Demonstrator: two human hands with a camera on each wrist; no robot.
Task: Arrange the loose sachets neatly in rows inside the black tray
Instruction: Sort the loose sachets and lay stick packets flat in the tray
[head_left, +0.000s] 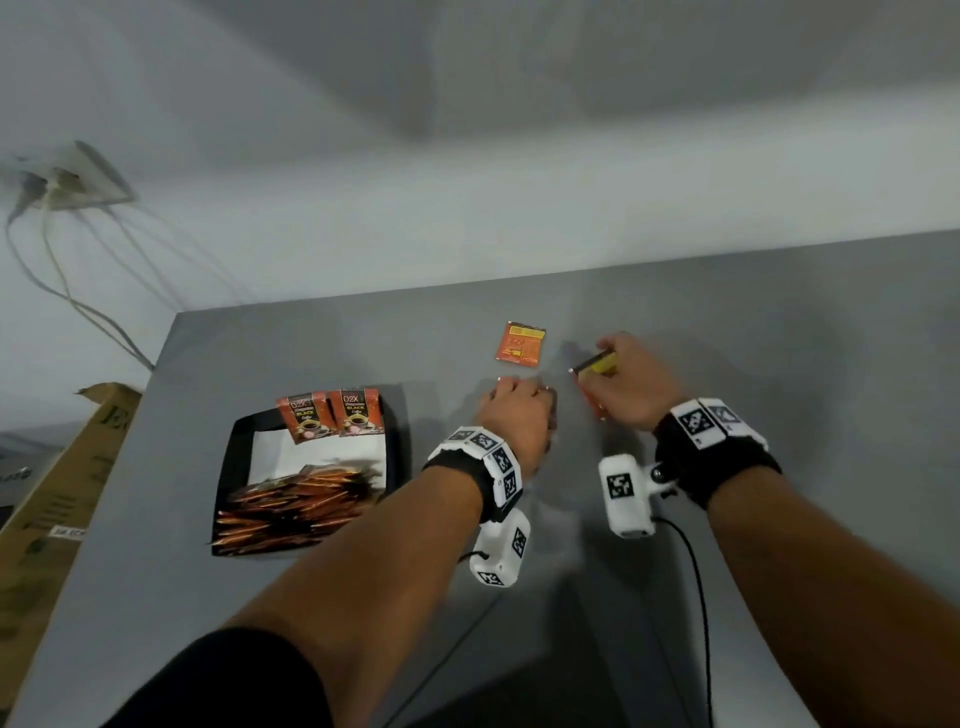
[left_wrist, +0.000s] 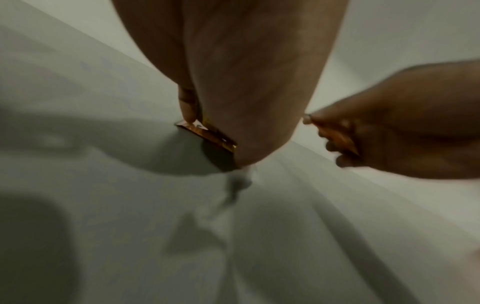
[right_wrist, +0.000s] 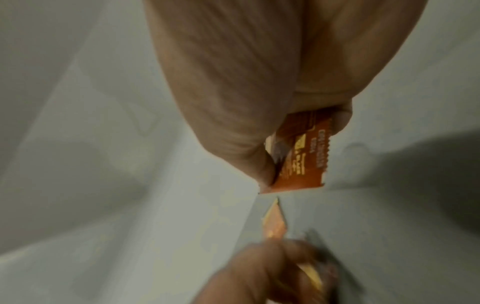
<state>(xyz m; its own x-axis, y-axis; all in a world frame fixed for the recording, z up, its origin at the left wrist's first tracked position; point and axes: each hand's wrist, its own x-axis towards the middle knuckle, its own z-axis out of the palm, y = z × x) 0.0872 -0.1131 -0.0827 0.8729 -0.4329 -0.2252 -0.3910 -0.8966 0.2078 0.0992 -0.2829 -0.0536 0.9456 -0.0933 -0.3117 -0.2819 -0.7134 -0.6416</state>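
The black tray (head_left: 228, 452) sits on the grey table at left, with two orange sachets (head_left: 332, 418) standing at its back wall and a dense row of several packed at the front. One loose orange sachet (head_left: 521, 347) lies flat beyond my hands. My left hand (head_left: 514, 410) curls over a small stack of sachets (left_wrist: 207, 133), gripped edge-on just above the table. My right hand (head_left: 623, 382) pinches another sachet (right_wrist: 301, 156), lifted and tilted, right of the left hand.
A cardboard box (head_left: 57, 499) stands off the table's left edge. A wall socket (head_left: 67, 182) with cables hangs on the wall at far left. The grey table (head_left: 779, 338) extends right and toward me.
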